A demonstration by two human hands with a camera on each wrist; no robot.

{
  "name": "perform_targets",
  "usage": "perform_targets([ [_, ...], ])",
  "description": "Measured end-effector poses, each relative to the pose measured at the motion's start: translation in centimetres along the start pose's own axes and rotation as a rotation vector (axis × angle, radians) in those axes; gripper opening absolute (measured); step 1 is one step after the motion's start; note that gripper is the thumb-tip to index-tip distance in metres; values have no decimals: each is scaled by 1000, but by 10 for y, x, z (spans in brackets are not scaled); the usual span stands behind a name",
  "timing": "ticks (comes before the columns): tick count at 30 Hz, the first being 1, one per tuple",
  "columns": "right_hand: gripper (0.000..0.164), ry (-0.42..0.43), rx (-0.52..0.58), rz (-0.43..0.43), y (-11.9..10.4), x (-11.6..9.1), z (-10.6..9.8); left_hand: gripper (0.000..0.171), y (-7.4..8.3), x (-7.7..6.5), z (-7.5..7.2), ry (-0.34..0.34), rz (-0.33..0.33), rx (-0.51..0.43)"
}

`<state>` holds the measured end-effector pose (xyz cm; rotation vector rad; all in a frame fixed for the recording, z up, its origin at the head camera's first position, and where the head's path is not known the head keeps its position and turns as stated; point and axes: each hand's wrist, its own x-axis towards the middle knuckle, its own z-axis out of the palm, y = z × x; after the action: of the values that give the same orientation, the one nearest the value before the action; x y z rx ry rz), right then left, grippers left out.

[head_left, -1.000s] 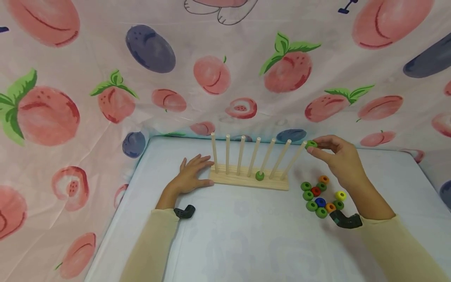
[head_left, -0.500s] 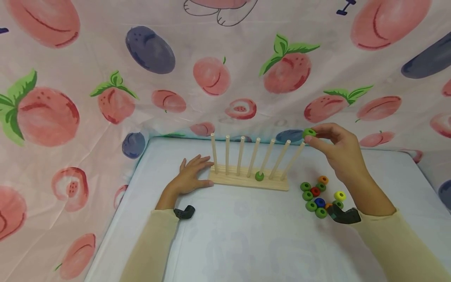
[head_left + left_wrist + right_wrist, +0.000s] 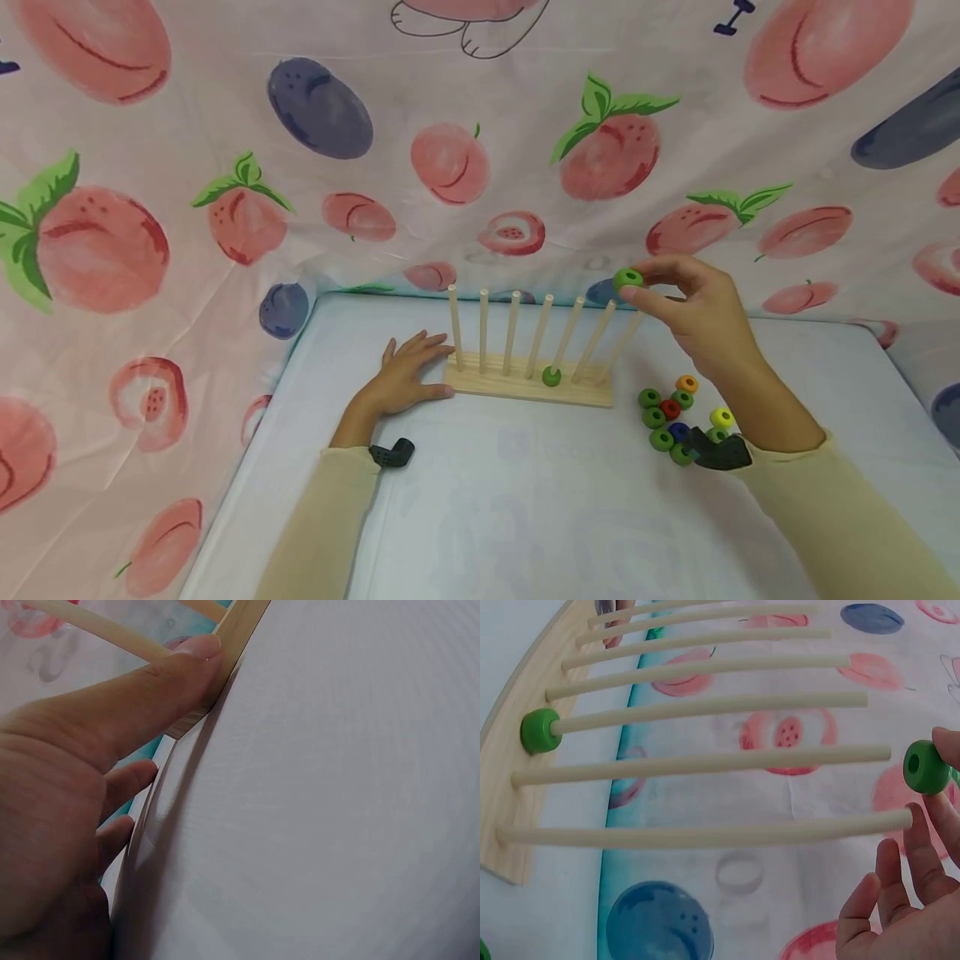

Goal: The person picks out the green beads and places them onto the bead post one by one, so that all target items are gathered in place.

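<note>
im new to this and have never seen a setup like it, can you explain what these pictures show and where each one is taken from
There is no machine here, just a person working bare-handed. The wide view is filmed from the person's head, looking forward and down; the two close views are filmed from each wrist. On the white tabletop stands a wooden base with seven pegs; one green bead sits at the bottom of the fifth peg from the left. To the right lie loose beads in green, red, blue, yellow and orange. The left hand touches the base's left end. The right hand pinches a second green bead near the peg tops, not on any peg.
</note>
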<state>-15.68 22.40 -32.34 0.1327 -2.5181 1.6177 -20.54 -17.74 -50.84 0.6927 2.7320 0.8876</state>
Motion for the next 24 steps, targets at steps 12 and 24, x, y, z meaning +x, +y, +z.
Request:
perform_targets([
  [12, 40, -53, -100, -5, -11, -1, 15, 73, 0, 0, -1, -10, 6, 15],
  [24, 40, -91, -126, -9, -12, 3, 21, 73, 0, 1, -1, -15, 0, 16],
])
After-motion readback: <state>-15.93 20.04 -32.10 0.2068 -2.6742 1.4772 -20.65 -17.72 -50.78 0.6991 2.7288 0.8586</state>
